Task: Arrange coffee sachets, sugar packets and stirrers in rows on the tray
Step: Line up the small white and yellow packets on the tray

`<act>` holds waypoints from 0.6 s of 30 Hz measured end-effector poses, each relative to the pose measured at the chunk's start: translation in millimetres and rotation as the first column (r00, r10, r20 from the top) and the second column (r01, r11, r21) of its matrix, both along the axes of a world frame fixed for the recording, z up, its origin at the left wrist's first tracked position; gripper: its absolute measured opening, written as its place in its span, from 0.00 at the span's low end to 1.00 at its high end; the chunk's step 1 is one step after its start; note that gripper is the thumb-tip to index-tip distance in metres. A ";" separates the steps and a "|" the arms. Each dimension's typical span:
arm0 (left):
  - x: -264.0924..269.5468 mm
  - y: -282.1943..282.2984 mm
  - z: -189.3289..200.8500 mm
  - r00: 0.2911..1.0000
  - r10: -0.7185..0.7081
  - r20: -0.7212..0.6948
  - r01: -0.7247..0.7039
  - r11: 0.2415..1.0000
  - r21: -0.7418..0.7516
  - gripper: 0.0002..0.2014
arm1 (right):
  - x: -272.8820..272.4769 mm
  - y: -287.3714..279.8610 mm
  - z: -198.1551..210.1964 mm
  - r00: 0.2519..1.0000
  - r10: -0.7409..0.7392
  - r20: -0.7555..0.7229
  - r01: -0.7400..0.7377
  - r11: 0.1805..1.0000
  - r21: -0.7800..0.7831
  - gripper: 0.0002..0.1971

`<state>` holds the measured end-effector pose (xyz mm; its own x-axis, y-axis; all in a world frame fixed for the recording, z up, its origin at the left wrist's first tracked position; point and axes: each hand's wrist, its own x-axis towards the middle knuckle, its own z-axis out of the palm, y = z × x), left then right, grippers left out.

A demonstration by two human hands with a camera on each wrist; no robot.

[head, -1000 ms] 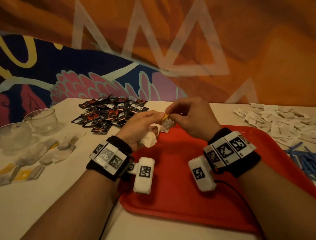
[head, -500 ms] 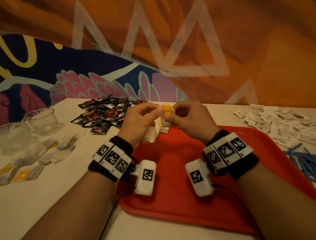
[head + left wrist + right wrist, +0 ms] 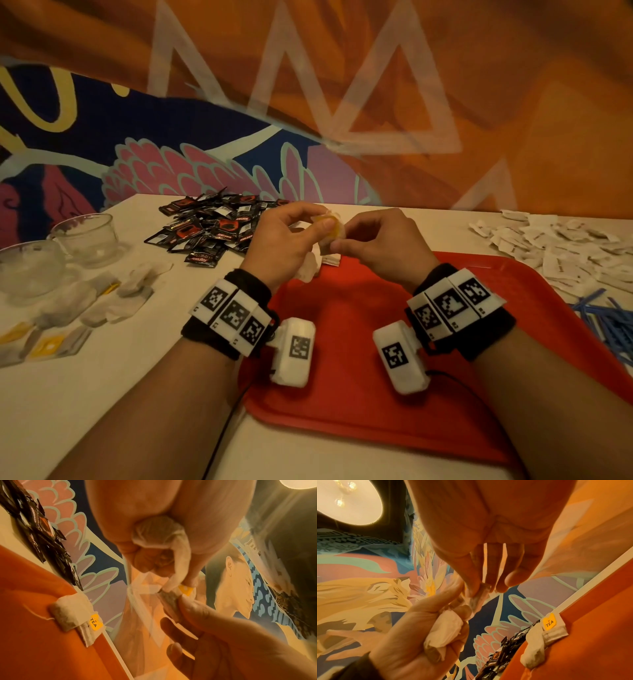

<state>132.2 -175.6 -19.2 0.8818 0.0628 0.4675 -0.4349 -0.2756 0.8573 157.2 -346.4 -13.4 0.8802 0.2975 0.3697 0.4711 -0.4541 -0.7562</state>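
Note:
Both hands hover over the far left corner of the red tray (image 3: 359, 342). My left hand (image 3: 320, 224) and right hand (image 3: 342, 238) pinch one small tea bag with a yellow tag (image 3: 332, 224) between their fingertips. The left hand's curled fingers also grip a crumpled white tea bag (image 3: 157, 532), which shows again in the right wrist view (image 3: 445, 628). Another tea bag with a yellow TEA tag (image 3: 72, 612) lies on the tray's far edge. Black coffee sachets (image 3: 212, 229) are heaped at the back left, white sugar packets (image 3: 561, 246) at the back right, and blue stirrers (image 3: 609, 318) at the right.
Two glass bowls (image 3: 87, 236) (image 3: 27, 267) stand at the far left of the white table. Several loose tea bags and yellow-tagged wrappers (image 3: 102, 298) lie in front of them. A painted wall rises just behind the table.
Both hands have lifted a little and moved further from me. The yellow tag and its bag have turned up between the fingertips, and the left hand has drawn the loose bag into its palm.

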 end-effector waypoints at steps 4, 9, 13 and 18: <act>-1.0 -1.3 0.9 0.999 0.008 0.031 -0.007 0.999 -0.049 0.05 | -4.0 1.4 5.0 1.000 0.002 -0.008 -0.002 1.000 -0.006 0.05; 1.3 0.6 0.4 0.999 0.050 -0.002 -0.050 0.994 -0.098 0.06 | 10.8 5.4 3.4 0.996 -0.037 -0.085 0.033 0.998 -0.056 0.06; 7.7 8.7 -0.9 0.982 0.152 -0.110 -0.172 0.963 -0.207 0.01 | 42.6 5.7 -3.9 0.930 -0.173 -0.323 0.124 0.978 -0.165 0.08; 12.5 16.3 -2.3 0.969 0.165 -0.186 -0.212 0.941 -0.265 0.05 | 59.0 7.4 -17.2 0.834 -0.265 -0.485 0.078 0.925 -0.371 0.14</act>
<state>144.7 -159.3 -21.5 0.9021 0.3432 0.2616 -0.2503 -0.0776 0.9651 216.2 -339.0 -30.6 0.9593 0.1425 -0.2440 -0.0562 -0.7501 -0.6590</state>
